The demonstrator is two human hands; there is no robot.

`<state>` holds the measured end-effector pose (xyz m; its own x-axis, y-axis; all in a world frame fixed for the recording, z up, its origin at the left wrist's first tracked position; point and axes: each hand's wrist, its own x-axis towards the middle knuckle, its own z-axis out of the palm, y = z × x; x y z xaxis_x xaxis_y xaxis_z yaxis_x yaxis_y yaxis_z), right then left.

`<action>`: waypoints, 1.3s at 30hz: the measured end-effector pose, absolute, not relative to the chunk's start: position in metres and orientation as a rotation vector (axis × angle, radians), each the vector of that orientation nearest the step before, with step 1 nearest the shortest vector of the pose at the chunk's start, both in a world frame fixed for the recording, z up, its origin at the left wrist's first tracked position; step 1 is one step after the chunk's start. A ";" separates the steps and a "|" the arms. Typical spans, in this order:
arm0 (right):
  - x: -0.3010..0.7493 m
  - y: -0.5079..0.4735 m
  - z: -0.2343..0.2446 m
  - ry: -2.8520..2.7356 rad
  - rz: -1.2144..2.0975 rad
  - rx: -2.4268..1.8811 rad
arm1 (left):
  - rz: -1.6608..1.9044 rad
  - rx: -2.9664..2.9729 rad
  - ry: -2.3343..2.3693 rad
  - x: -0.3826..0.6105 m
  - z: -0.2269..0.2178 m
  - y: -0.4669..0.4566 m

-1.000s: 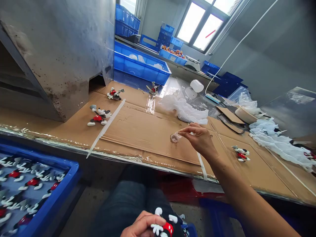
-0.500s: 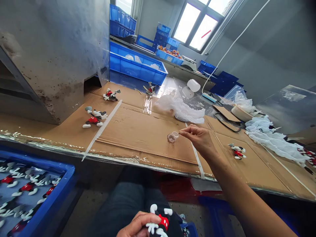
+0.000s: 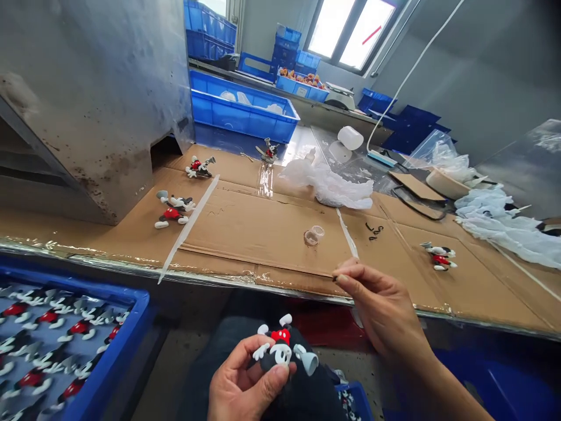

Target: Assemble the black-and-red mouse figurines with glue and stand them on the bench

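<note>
Held in my left hand (image 3: 248,374) is a cartoon mouse figurine (image 3: 280,337) with red shorts, white shoes and a grey horn. It is upside down, head toward me, above my lap. My right hand (image 3: 385,304) is closed in a pinch on a small thin dark piece (image 3: 335,279), just over the front edge of the cardboard. The two hands are apart. Beyond the right hand stands a small clear cup (image 3: 312,235) with another clear rim beside it. Several curved black bits (image 3: 374,231) lie right of the cup.
More figurines lie on the cardboard-covered bench (image 3: 245,228), such as one at left (image 3: 173,210) and one at right (image 3: 439,256). A blue crate (image 3: 142,304) of figurines is at lower left. Crumpled white plastic (image 3: 333,186) lies behind the cup. A metal housing (image 3: 96,105) blocks the left.
My right hand has drawn back from the cup toward me with the thin dark piece. My left hand has risen and turned the figurine so its face and horn show.
</note>
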<state>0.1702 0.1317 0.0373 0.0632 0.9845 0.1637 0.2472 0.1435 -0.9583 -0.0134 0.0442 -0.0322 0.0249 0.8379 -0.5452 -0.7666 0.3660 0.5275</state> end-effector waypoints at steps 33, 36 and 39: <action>0.141 0.041 0.005 -1.170 1.409 -1.390 | 1.252 0.369 1.123 -0.009 -0.027 0.020; 0.139 0.043 0.008 -1.228 1.391 -1.389 | 1.247 0.401 1.117 -0.010 -0.029 0.019; 0.136 0.043 0.011 -1.283 1.350 -1.378 | 1.234 0.408 1.113 -0.011 -0.030 0.017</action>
